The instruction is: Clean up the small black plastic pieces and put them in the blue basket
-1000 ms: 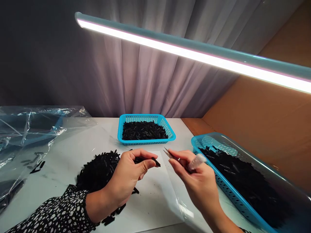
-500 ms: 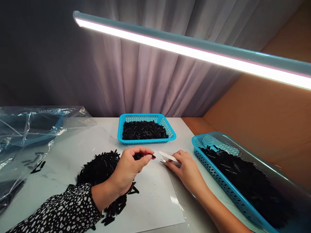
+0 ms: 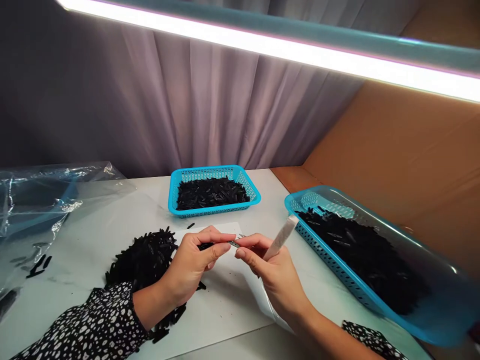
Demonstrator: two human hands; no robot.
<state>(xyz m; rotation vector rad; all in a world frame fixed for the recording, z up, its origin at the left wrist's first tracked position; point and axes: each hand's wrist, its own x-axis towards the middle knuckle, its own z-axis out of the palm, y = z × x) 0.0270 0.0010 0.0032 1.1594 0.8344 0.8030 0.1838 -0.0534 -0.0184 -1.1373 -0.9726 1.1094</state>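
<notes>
My left hand [image 3: 193, 260] pinches a small dark strip [image 3: 233, 244] between thumb and forefinger, with more black pieces partly hidden under its curled fingers. Against the far end of that strip lie the thumb and forefinger of my right hand [image 3: 272, 262]. A flat white stick [image 3: 283, 236] is held in the right hand and points up and away. Thin metal tips show just beyond the fingertips; the rest of that tool is hidden. Beside my left wrist a heap of black oblong pieces [image 3: 144, 257] lies partly covered by the hand and sleeve.
A blue basket [image 3: 214, 212] of black pieces stands at the back. To the right is a longer blue basket [image 3: 330, 257] of them under clear plastic. A clear bag [image 3: 45, 200] lies at left, a white sheet [image 3: 225, 315] beneath my hands, a lit lamp [image 3: 262, 45] overhead.
My right hand has come left to meet the left hand at the strip. The white stick has swung from pointing left to pointing up. The view has tilted slightly down.
</notes>
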